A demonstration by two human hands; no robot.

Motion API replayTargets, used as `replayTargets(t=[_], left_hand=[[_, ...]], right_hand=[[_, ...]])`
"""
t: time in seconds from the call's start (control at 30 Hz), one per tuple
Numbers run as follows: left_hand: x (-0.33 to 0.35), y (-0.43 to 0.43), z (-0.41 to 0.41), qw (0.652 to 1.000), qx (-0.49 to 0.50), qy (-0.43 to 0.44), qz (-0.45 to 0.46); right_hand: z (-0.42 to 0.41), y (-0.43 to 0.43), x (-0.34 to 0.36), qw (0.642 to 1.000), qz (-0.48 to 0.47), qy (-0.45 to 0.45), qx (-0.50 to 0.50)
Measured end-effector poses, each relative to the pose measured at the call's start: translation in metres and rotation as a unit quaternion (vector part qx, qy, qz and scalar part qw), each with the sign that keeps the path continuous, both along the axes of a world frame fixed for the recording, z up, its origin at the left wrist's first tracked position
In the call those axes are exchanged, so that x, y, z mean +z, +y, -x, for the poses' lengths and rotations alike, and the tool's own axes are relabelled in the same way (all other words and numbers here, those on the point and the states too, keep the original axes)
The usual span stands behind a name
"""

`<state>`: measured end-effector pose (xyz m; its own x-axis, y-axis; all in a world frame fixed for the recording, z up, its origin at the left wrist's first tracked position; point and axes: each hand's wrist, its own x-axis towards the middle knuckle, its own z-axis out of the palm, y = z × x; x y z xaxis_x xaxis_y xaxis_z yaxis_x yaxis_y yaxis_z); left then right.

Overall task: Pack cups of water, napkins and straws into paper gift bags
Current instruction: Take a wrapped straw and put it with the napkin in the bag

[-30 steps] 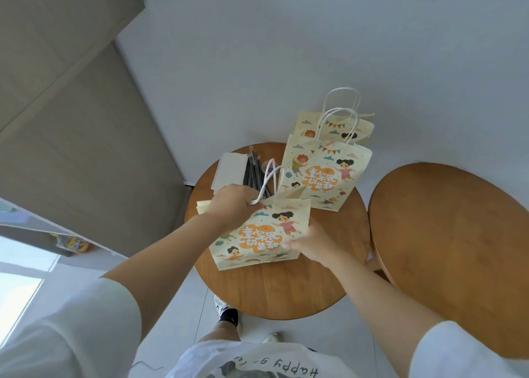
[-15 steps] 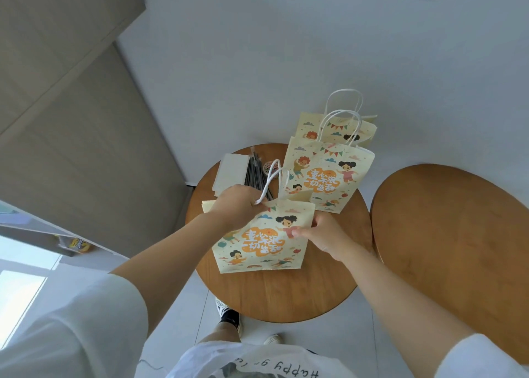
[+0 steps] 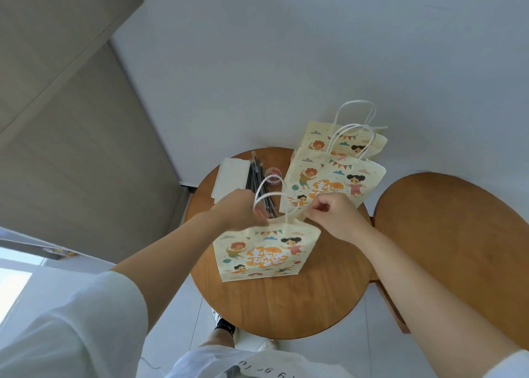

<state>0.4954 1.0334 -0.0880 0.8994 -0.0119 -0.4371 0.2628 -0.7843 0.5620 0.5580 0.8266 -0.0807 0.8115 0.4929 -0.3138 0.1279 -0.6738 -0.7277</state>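
Our left hand [image 3: 243, 210] and right hand [image 3: 335, 217] both pinch the top edge of the near gift bag [image 3: 266, 253], which stands on the round worktop [image 3: 286, 306]. Behind it we see dark straws [image 3: 255, 177] and white napkins [image 3: 232, 174], then a second bag [image 3: 329, 183], then a third bag [image 3: 343, 140].

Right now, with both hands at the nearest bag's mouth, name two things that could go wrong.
1. The left hand and right hand grip the nearest bag at its paper rim; pulling hard might tear it.
2. The second bag stands just behind the right hand; a nudge could topple it.
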Motion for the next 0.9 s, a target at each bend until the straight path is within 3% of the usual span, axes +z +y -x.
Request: replayTargets(t=[0.17, 0.27, 0.5, 0.67, 0.77, 0.9], left_hand=[[0.016, 0.034, -0.03, 0.979, -0.137, 0.153, 0.015], [0.011, 0.061, -0.055, 0.958, -0.153, 0.237, 0.052], [-0.043, 0.087, -0.113, 0.973, -0.148, 0.176, 0.007], [-0.107, 0.1, -0.15, 0.985, -0.098, 0.142, 0.023], [-0.134, 0.103, -0.165, 0.989, -0.067, 0.13, 0.034], [-0.157, 0.104, -0.174, 0.991, -0.023, 0.112, 0.062]], right_hand=[[-0.043, 0.036, 0.014, 0.998, -0.023, -0.01, -0.055], [-0.072, 0.068, 0.0, 0.998, -0.005, 0.013, -0.061], [-0.125, 0.142, -0.08, 0.983, 0.14, 0.107, -0.046], [-0.149, 0.172, -0.142, 0.955, 0.278, 0.096, -0.042], [-0.162, 0.182, -0.164, 0.947, 0.293, 0.084, -0.105], [-0.185, 0.184, -0.188, 0.944, 0.302, 0.002, -0.129]])
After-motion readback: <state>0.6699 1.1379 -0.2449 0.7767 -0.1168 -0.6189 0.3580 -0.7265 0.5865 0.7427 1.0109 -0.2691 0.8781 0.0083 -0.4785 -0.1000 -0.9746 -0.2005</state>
